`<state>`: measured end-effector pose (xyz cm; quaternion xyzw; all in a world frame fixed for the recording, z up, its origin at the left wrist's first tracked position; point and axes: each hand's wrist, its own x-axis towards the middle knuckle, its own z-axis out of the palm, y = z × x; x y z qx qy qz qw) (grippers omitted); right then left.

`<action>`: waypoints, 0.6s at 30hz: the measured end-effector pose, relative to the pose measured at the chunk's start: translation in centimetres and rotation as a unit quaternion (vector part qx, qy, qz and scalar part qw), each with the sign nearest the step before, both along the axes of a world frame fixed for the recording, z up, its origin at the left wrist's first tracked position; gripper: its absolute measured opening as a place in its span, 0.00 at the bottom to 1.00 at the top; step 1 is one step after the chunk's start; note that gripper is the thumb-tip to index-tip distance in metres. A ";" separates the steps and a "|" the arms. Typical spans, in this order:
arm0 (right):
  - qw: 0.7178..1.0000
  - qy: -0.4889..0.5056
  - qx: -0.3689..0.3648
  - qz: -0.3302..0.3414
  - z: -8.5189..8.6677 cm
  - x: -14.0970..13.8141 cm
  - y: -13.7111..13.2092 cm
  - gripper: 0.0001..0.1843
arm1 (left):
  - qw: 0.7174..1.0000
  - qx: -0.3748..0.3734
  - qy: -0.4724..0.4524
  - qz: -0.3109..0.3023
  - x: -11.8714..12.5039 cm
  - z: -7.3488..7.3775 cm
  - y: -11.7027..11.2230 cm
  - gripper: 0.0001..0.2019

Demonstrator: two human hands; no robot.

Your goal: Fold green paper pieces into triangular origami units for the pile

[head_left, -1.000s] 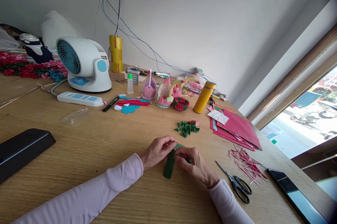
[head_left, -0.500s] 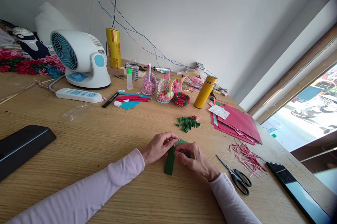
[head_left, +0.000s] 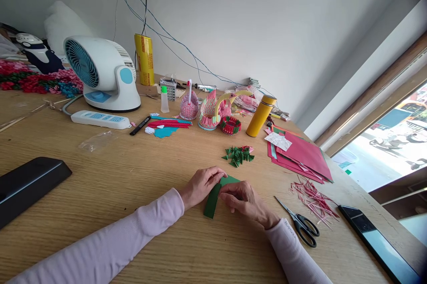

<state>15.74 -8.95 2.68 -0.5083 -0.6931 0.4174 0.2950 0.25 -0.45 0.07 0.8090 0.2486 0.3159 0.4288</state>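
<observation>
The wooden desk (head_left: 126,173) stretches wide in front of me. The biggest thing on it is the white and blue fan (head_left: 100,73), standing at the far left near the wall. To the far right lies a fanned stack of red paper sheets (head_left: 302,155), and at the near left edge sits a flat black case (head_left: 28,184). A white power strip (head_left: 100,119) lies just in front of the fan. A yellow flask (head_left: 260,116) stands upright beside the red sheets, with the pink folded-paper swans (head_left: 208,113) to its left.

My left hand (head_left: 202,184) and my right hand (head_left: 248,204) meet at the middle of the desk, both in pale pink sleeves. Between them lies a green paper strip (head_left: 212,199), flat on the wood, its near end poking out toward me. The fingers of my left hand are curled together and pinch its far end. The fingers of my right hand are bent down and closed on its right edge.

Black-handled scissors (head_left: 300,224) lie shut just right of my right wrist. Thin pink trimmings (head_left: 313,199) are scattered beyond them. A small heap of green folded triangles (head_left: 238,156) rests a little past my hands.
</observation>
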 end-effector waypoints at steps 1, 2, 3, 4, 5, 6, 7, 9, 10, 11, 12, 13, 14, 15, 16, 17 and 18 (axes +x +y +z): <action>1.000 0.003 -0.009 0.002 0.0 0.0 0.0 0.18 | 1.000 0.001 0.000 0.005 0.0 0.0 0.0 0.15; 1.000 0.006 -0.016 0.005 -0.1 -0.1 0.0 0.18 | 1.000 0.002 -0.001 0.011 0.0 0.1 0.0 0.15; 1.000 0.008 -0.022 0.008 -0.1 -0.1 0.0 0.18 | 1.000 0.002 -0.003 0.016 0.0 0.2 0.0 0.15; 1.000 0.010 -0.026 0.010 -0.2 -0.2 0.1 0.18 | 1.000 0.002 -0.007 0.021 0.0 0.2 0.0 0.15; 0.999 0.013 -0.029 0.011 -0.2 -0.2 0.1 0.18 | 1.000 0.000 -0.011 0.025 0.0 0.3 0.0 0.15; 0.999 0.016 -0.031 0.011 -0.3 -0.3 0.1 0.18 | 0.999 -0.002 -0.017 0.030 0.0 0.3 0.0 0.15; 0.999 0.020 -0.032 0.010 -0.4 -0.4 0.1 0.18 | 0.999 -0.004 -0.023 0.034 0.0 0.3 0.0 0.15; 0.999 0.028 -0.033 0.009 -0.6 -0.5 0.1 0.17 | 0.999 -0.009 -0.032 0.039 0.0 0.4 0.0 0.16; 0.999 0.030 -0.033 0.011 -0.6 -0.5 0.1 0.17 | 0.999 -0.011 -0.035 0.040 0.0 0.4 0.0 0.16; 0.999 0.031 -0.032 0.012 -0.7 -0.5 0.1 0.17 | 0.998 -0.012 -0.039 0.040 0.0 0.3 0.0 0.16; 0.999 0.032 -0.033 0.013 -0.7 -0.5 0.1 0.17 | 0.998 -0.014 -0.042 0.038 0.0 0.3 0.0 0.16; 0.999 0.032 -0.034 0.012 -0.7 -0.6 0.1 0.17 | 0.998 -0.016 -0.045 0.037 0.0 0.2 0.0 0.16; 0.999 0.032 -0.035 0.012 -0.7 -0.6 0.1 0.17 | 0.998 -0.017 -0.048 0.036 0.0 0.2 0.0 0.16; 0.999 0.033 -0.037 0.012 -0.7 -0.6 0.1 0.16 | 0.998 -0.019 -0.051 0.035 0.0 0.1 0.0 0.16; 0.999 0.034 -0.038 0.012 -0.7 -0.6 0.0 0.16 | 0.998 -0.019 -0.052 0.034 0.0 0.1 0.0 0.16; 0.999 0.035 -0.039 0.012 -0.7 -0.6 0.0 0.15 | 0.998 -0.019 -0.054 0.034 0.0 0.0 0.1 0.16; 0.999 0.036 -0.038 0.012 -0.7 -0.6 0.0 0.15 | 0.998 -0.018 -0.055 0.033 0.0 0.0 0.1 0.16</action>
